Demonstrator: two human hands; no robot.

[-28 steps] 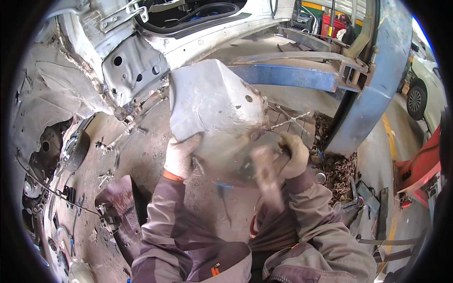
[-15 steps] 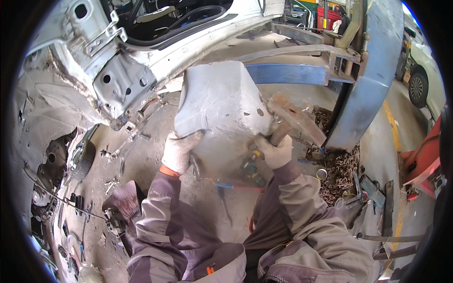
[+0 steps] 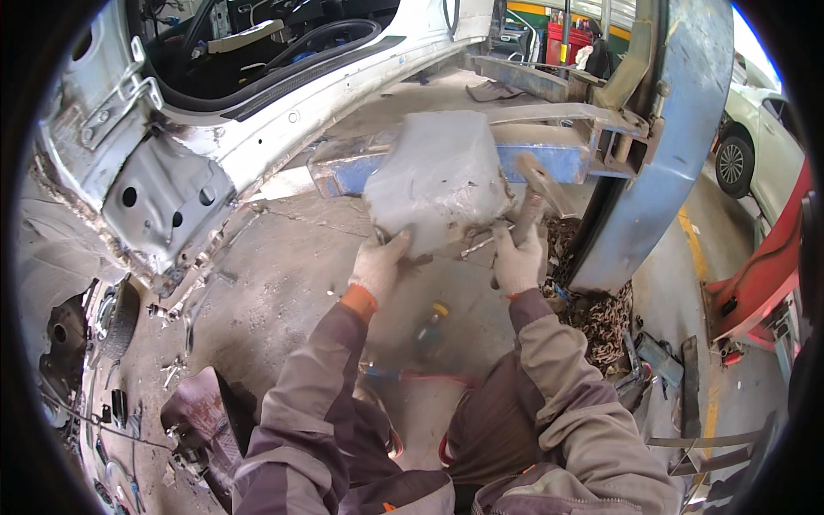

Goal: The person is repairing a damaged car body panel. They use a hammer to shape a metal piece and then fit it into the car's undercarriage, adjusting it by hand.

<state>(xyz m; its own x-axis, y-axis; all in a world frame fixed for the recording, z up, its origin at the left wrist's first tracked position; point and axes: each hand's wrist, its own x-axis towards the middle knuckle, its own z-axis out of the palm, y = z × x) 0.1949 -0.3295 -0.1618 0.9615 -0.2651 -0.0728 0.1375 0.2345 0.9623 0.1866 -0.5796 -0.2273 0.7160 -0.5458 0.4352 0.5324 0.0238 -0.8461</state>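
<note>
A bent grey sheet-metal panel [image 3: 438, 176] is held out in front of me, with small holes and a ragged edge near its lower right. My left hand [image 3: 378, 270], in a pale knit glove with an orange cuff, is closed on its lower left corner. My gloved right hand [image 3: 519, 262] wraps around the handle of a hammer [image 3: 546, 184] with a rusty head. The hammer stands just right of the panel. Whether the right fingers also pinch the panel's edge I cannot tell.
A white car body [image 3: 283, 129] spans the upper left. The blue lift post [image 3: 657, 163] and its arm [image 3: 549, 159] stand right and behind. A chain heap [image 3: 601, 322] lies at the post's foot. A blurred power tool [image 3: 431, 324] and scrap metal [image 3: 206, 412] are on the floor.
The panel, both hands and the hammer have moved farther from my body, and the panel tilts differently. The hammer is more upright. My view has shifted slightly right.
</note>
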